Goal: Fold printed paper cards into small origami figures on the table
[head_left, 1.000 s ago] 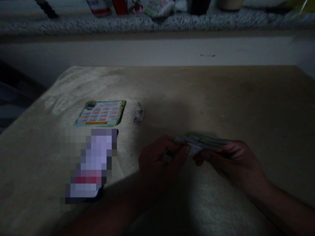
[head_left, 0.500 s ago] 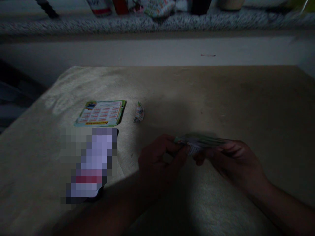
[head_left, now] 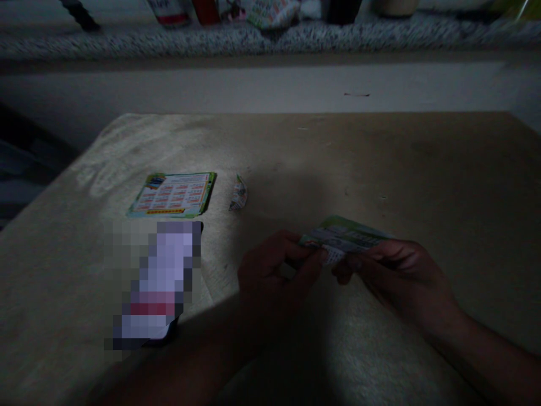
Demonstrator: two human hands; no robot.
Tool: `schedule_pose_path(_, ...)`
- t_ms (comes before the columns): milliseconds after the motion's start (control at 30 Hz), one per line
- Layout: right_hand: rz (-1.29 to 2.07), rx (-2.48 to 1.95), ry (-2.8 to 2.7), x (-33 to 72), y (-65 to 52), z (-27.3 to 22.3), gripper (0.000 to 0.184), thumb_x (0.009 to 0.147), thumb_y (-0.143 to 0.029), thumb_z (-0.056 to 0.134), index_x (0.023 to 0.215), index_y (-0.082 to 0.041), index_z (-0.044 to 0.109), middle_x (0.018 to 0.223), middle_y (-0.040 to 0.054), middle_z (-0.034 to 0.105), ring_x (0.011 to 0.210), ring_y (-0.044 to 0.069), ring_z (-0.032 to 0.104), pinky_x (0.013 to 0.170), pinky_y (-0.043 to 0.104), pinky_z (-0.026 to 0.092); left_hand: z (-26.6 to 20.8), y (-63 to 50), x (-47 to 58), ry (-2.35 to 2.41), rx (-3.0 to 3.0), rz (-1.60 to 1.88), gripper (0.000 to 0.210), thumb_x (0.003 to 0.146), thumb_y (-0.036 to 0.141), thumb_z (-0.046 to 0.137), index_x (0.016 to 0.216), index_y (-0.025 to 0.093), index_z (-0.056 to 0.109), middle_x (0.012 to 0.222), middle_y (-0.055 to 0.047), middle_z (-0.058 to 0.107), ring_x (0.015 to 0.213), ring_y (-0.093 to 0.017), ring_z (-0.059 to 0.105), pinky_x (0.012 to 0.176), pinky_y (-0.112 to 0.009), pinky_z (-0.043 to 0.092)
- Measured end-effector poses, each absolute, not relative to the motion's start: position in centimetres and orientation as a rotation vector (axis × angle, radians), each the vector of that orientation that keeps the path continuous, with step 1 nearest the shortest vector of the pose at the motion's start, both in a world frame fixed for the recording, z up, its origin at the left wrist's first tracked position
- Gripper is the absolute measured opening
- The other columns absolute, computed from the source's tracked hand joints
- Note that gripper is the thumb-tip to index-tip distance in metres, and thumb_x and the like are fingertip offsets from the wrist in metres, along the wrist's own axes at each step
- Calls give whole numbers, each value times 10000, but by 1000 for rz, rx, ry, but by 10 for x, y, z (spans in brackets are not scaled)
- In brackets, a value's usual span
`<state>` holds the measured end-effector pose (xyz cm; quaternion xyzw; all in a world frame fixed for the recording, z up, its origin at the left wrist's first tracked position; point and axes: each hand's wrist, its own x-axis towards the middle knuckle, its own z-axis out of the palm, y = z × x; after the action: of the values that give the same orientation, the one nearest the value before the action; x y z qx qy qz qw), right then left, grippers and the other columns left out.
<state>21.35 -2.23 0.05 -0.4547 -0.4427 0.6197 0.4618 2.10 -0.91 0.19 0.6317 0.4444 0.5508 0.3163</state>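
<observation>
A green and white printed paper card (head_left: 344, 234) is held above the table between both hands, its far side raised. My left hand (head_left: 281, 268) pinches its left end between thumb and fingers. On the right end, my right hand (head_left: 406, 273) is closed, its thumb on the near edge. A small white printed part (head_left: 333, 255) shows at the near edge between the hands; whether it is a folded flap is too dark to tell. Left of the hands lies a small crumpled or folded printed paper piece (head_left: 239, 193).
A stack of printed calendar cards (head_left: 175, 194) lies at the left of the table (head_left: 414, 163). Nearer me is a phone (head_left: 167, 270) with a blurred-out screen. Behind the table, a speckled stone ledge (head_left: 236, 45) carries a printed packet (head_left: 273, 12) and several containers.
The card has tilted up at its far side, so more of its printed face shows. Both hands keep nearly the same place and grip.
</observation>
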Motion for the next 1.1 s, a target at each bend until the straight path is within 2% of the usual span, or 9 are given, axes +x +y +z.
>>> schedule_pose_path(200, 1486, -1119, -1131, 214, -22, 2, 126, 862, -259, 794, 743, -231, 822, 738, 10, 812, 723, 124, 762, 742, 183, 609, 1, -9, 21, 1176, 1643, 1428, 152, 791, 140, 788, 684, 171, 685, 662, 33, 690, 542, -65, 608, 511, -162, 469)
schedule_pose_path(433, 1467, -1109, -1146, 212, -21, 4, 122, 854, -253, 798, 735, -238, 822, 711, 8, 803, 719, 141, 766, 764, 213, 629, 3, -10, 22, 1229, 1587, 1414, 169, 770, 131, 786, 649, 173, 676, 663, 25, 712, 532, -70, 620, 503, -155, 478)
schedule_pose_path(767, 1459, -1088, -1156, 214, -22, -1, 115, 855, -254, 800, 742, -254, 824, 749, 3, 817, 745, 115, 772, 751, 155, 609, 1, -10, 24, 1222, 1469, 1384, 184, 750, 123, 787, 618, 162, 664, 633, 30, 698, 526, -65, 608, 495, -138, 467)
schedule_pose_path(1100, 1460, -1140, -1156, 212, -20, 4, 114, 839, -267, 809, 731, -233, 823, 712, 25, 799, 725, 174, 772, 741, 252, 639, 7, -10, 24, 1220, 1417, 1359, 218, 741, 104, 770, 580, 158, 633, 613, 26, 681, 525, -70, 606, 489, -138, 465)
